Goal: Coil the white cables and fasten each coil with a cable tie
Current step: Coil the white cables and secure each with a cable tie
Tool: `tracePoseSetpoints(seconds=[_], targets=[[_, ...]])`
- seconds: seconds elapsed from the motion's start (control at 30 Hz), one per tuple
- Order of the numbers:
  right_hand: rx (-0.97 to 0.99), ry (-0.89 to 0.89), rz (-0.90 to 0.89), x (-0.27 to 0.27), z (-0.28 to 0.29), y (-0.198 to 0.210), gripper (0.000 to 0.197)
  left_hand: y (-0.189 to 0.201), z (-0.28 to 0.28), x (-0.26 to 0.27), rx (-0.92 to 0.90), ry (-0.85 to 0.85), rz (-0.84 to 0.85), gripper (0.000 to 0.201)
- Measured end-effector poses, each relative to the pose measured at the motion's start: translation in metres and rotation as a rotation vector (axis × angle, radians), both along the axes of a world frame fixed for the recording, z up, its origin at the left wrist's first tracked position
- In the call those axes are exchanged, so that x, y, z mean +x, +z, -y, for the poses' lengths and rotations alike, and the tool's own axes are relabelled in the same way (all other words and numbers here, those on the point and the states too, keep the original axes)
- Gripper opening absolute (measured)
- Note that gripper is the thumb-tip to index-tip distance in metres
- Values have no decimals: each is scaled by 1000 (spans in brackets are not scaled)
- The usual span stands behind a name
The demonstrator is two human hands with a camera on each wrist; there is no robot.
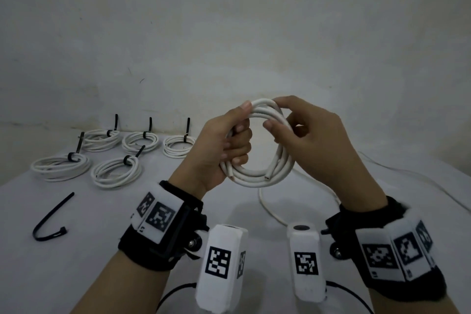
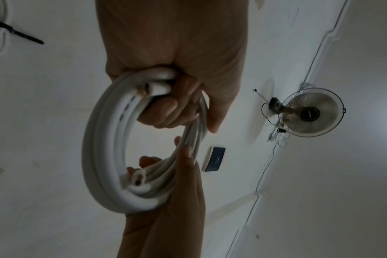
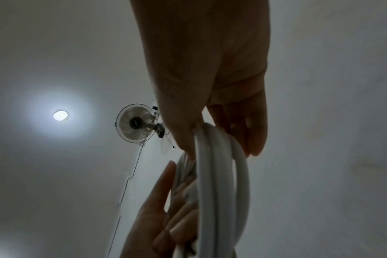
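A white cable coil (image 1: 257, 173) hangs upright above the table between both hands. My left hand (image 1: 224, 145) grips its left side with the fingers curled round the strands. My right hand (image 1: 300, 132) pinches the coil's top right between thumb and fingers. Both cut cable ends stick out near the bottom of the coil. From the left wrist the coil (image 2: 104, 148) shows with my left hand (image 2: 172, 97) wrapped round it; from the right wrist its strands (image 3: 221, 183) run under my right hand (image 3: 210, 122). A loose black cable tie (image 1: 51, 216) lies on the table at the left.
Several coiled white cables (image 1: 61, 167) fastened with black ties lie in two rows at the back left. A loose white cable (image 1: 270, 209) trails over the table under my hands and off to the right. The table (image 1: 76, 250) meets a pale wall behind.
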State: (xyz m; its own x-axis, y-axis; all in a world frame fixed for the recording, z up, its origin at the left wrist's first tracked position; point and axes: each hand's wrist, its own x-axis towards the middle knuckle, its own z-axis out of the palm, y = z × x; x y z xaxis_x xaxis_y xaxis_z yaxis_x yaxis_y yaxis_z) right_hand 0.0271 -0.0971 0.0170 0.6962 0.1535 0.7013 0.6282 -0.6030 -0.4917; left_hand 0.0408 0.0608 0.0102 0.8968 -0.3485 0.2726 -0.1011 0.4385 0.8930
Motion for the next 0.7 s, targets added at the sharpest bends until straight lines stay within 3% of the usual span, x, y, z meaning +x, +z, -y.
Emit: tracePoseSetpoints(seconds=[0.07, 0.17, 0.23, 0.47, 0.57, 0.7], targets=[[14, -28, 5, 6, -3, -5, 16, -1, 1, 1, -3, 21, -11, 35], [67, -3, -48, 14, -13, -13, 40, -2, -3, 4, 2, 59, -7, 35], [115, 39, -101, 14, -19, -15, 43, -3, -7, 4, 11, 80, 9, 35], [703, 412, -502, 8, -34, -16, 48, -3, -10, 4, 130, 184, 66, 39], [840, 376, -562, 8, -49, -15, 51, -11, -21, 0, 277, 320, 93, 42], [845, 386, -648, 13, -85, -20, 51, -23, -52, -11, 378, 522, 122, 43]])
